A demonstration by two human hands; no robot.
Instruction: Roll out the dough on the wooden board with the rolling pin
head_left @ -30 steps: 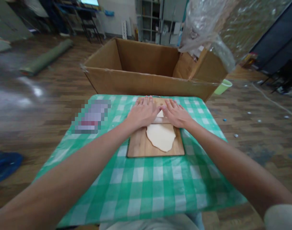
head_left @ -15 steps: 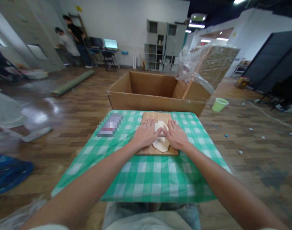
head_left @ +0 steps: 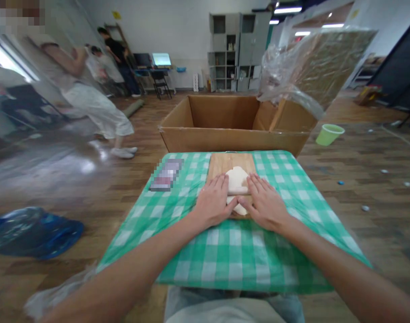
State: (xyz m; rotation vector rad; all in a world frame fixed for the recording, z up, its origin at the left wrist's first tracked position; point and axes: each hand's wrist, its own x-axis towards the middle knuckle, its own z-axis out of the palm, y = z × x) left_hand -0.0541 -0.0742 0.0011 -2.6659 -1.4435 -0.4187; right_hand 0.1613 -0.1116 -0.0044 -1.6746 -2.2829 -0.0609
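Observation:
A flat sheet of pale dough point(head_left: 236, 175) lies on a wooden board point(head_left: 220, 163) on a table with a green checked cloth point(head_left: 231, 251). A thin rolling pin point(head_left: 237, 191) lies across the dough near the board's front edge. My left hand point(head_left: 213, 202) and my right hand point(head_left: 265, 202) rest palm down on the pin's two ends, fingers stretched forward. Only the pin's middle shows between the hands.
A big open cardboard box point(head_left: 205, 139) stands just behind the table, with plastic wrap point(head_left: 312, 63) hanging over its right side. A blurred-out flat item point(head_left: 166, 175) lies left of the board. A person point(head_left: 86, 98) walks at the left; a green bucket point(head_left: 329, 133) sits right.
Both hands have drawn the rolling pin back from the board's far end to its near edge, uncovering the far part of the dough. The camera has tilted up; a person has walked in at left.

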